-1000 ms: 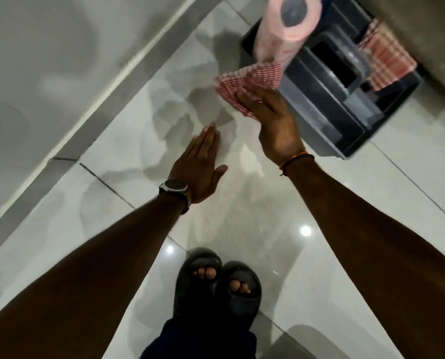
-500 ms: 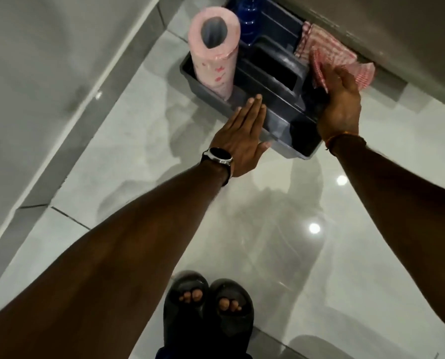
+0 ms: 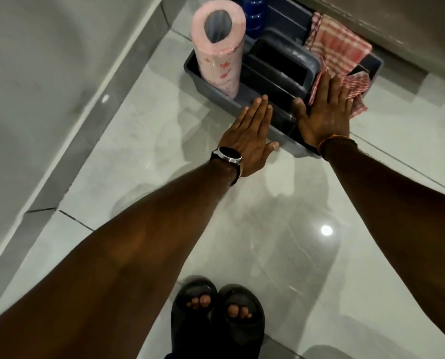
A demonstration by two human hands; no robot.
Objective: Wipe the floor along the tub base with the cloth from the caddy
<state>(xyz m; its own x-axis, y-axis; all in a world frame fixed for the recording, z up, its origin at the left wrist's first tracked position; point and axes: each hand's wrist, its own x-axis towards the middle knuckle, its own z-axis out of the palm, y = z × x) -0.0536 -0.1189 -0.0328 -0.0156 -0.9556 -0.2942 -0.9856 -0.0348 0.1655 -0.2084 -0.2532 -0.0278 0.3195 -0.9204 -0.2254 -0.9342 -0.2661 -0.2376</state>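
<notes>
**Cloth lies under the right hand at the caddy's right end; no grasp visible**

Far left: pale tub wall (image 3: 35,86), with a grey strip at its base (image 3: 68,164) running along the glossy tiled floor (image 3: 255,242). That strip is the line to be wiped.

Centre: left hand (image 3: 247,141), watch (image 3: 228,156) on the wrist, held flat with fingers straight and together, nothing in its grip. Fingertips reach the near wall of the grey caddy (image 3: 242,99). A pink paper roll (image 3: 217,47) stands upright in the caddy's left end, a blue bottle (image 3: 255,14) behind it.

Right: right hand (image 3: 325,115) is spread flat, fingers extended, palm over the edge of the red checked cloth (image 3: 338,50). Grip released, not clenched on the fabric. The cloth drapes over the caddy's right compartment, spilling past the rim beside the fingers.

Judgement: the cloth lies directly under and ahead of the right hand, so that hand is nearer. The tub base is well apart, leftward across the floor.
</notes>
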